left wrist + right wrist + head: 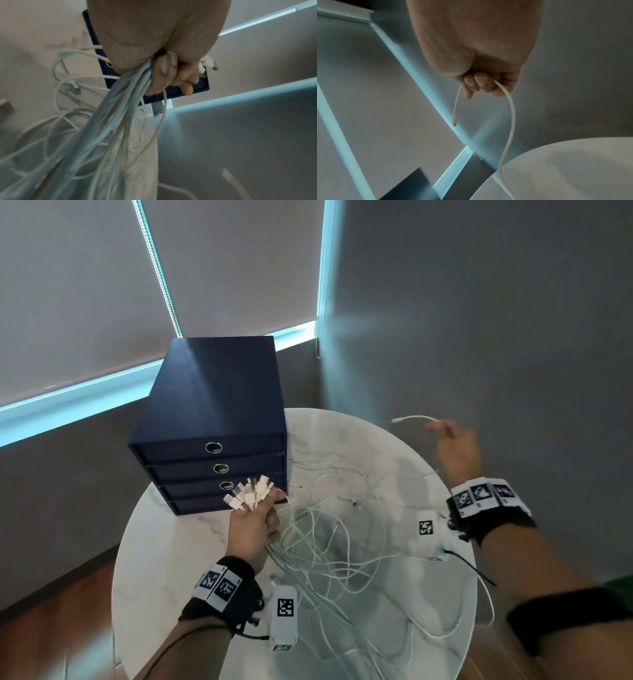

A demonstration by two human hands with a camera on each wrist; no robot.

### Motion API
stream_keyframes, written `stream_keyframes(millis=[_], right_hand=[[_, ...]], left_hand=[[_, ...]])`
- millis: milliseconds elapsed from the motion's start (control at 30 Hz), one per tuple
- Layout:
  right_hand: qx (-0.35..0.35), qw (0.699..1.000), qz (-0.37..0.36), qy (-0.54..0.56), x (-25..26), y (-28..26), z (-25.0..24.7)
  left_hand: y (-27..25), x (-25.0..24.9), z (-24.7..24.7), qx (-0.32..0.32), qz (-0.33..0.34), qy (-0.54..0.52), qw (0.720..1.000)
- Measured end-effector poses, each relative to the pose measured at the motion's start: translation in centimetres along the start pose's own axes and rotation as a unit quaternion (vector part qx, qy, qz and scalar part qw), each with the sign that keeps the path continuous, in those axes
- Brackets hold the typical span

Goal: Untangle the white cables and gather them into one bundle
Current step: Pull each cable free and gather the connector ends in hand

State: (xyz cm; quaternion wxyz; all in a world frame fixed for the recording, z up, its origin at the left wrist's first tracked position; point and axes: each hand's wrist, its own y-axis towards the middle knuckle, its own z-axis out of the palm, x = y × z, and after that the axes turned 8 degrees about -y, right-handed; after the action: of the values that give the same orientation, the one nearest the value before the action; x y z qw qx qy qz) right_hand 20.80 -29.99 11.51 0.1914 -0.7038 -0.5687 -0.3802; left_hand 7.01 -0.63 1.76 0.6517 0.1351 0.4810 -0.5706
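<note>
My left hand (255,523) grips a bunch of white cables (120,108) just below their USB plugs (251,491), which stick up out of the fist in front of the drawer box. The cable tails hang down from the fist and spread in a loose tangle (342,542) over the round table. My right hand (452,443) is raised over the table's far right edge and holds a single white cable (510,108) in its curled fingers. That cable's small plug end (397,420) pokes out to the left, and in the right wrist view the plug end (454,120) dangles.
A dark blue box (212,419) with several drawers stands at the back left of the round white marble table (164,570). Grey roller blinds and a grey wall close the corner behind. Wooden floor shows at the left below the table.
</note>
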Motion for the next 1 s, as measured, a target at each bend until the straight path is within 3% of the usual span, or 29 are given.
stream_keyframes(millis=[67, 233, 267, 300, 367, 433, 500, 567, 600, 700, 867, 1000], right_hand=[[-0.057, 0.994, 0.094, -0.027, -3.4, 1.9, -2.3], [-0.068, 0.942, 0.292, -0.150, -8.9, 2.1, -5.0], [-0.096, 0.942, 0.286, -0.147, -8.7, 1.4, -4.5], [-0.121, 0.959, 0.234, -0.107, -8.1, 0.6, -3.7], [-0.080, 0.993, 0.085, 0.029, -4.9, -2.0, -1.7], [0.081, 0.983, -0.023, 0.165, 0.0, -5.7, 0.1], [0.297, 0.924, -0.095, 0.220, 4.4, -9.7, 1.9], [0.443, 0.870, -0.144, 0.160, 6.2, -12.6, 3.9], [0.472, 0.860, -0.148, 0.123, 6.2, -13.5, 4.7], [0.492, 0.860, -0.106, 0.080, 3.9, -14.3, 5.8], [0.409, 0.893, -0.125, -0.138, -2.5, -11.6, 4.4], [0.364, 0.907, -0.074, -0.197, -7.8, -9.5, 2.1]], left_hand=[[-0.1, -1.0, 0.5, 0.008, 0.010, -0.051, 0.999], [-1.0, -4.2, 3.4, 0.068, 0.024, -0.133, 0.988], [-1.3, -4.7, 4.3, 0.082, 0.025, -0.139, 0.987], [-1.5, -5.0, 5.2, 0.093, 0.023, -0.144, 0.985], [-1.9, -5.2, 7.0, 0.111, 0.019, -0.156, 0.981], [-2.2, -4.9, 8.8, 0.127, 0.016, -0.170, 0.977], [-2.3, -4.5, 10.2, 0.137, 0.020, -0.183, 0.973], [-2.0, -4.5, 10.7, 0.140, 0.030, -0.187, 0.972], [-1.8, -4.7, 10.5, 0.140, 0.035, -0.184, 0.972], [-0.9, -5.4, 8.9, 0.121, 0.041, -0.185, 0.974], [0.5, -5.9, 5.5, 0.041, 0.052, -0.206, 0.976], [1.3, -6.4, 3.6, 0.009, 0.061, -0.221, 0.973]])
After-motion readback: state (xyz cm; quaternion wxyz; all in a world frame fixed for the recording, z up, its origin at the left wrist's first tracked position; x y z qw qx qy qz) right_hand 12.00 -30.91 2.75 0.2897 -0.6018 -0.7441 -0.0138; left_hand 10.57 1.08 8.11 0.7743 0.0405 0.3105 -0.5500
